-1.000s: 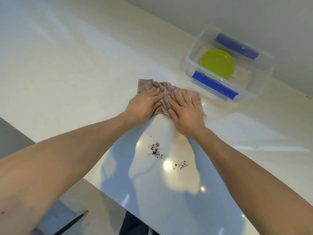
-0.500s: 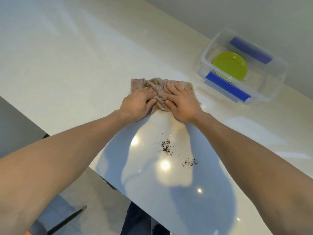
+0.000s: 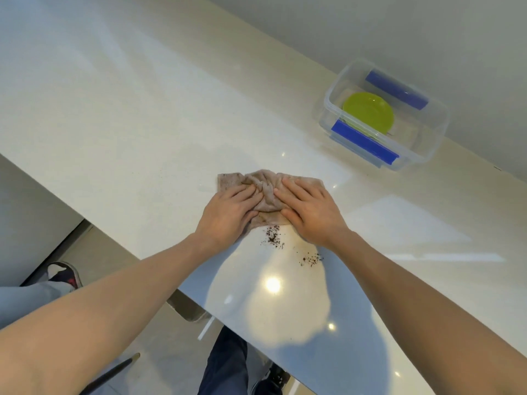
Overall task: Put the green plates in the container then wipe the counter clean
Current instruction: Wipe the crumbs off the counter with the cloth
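A crumpled brown cloth (image 3: 263,182) lies on the glossy cream counter (image 3: 128,124). My left hand (image 3: 228,215) and my right hand (image 3: 309,210) press flat on it side by side, fingers bunching the fabric between them. Dark crumbs (image 3: 273,238) lie just below the cloth's near edge, and a second small patch of crumbs (image 3: 312,258) sits lower right. At the far right a clear plastic container (image 3: 427,155) with blue clip handles holds a green plate (image 3: 368,112).
The counter's near edge (image 3: 182,292) runs diagonally from left to bottom right. Below it are floor, a person's legs (image 3: 225,363) and shoes (image 3: 64,273), and a dark stick (image 3: 111,373). A grey wall (image 3: 399,38) backs the counter.
Both hands have pulled the cloth toward the crumbs, so its near edge now almost touches the first patch. The view has shifted.
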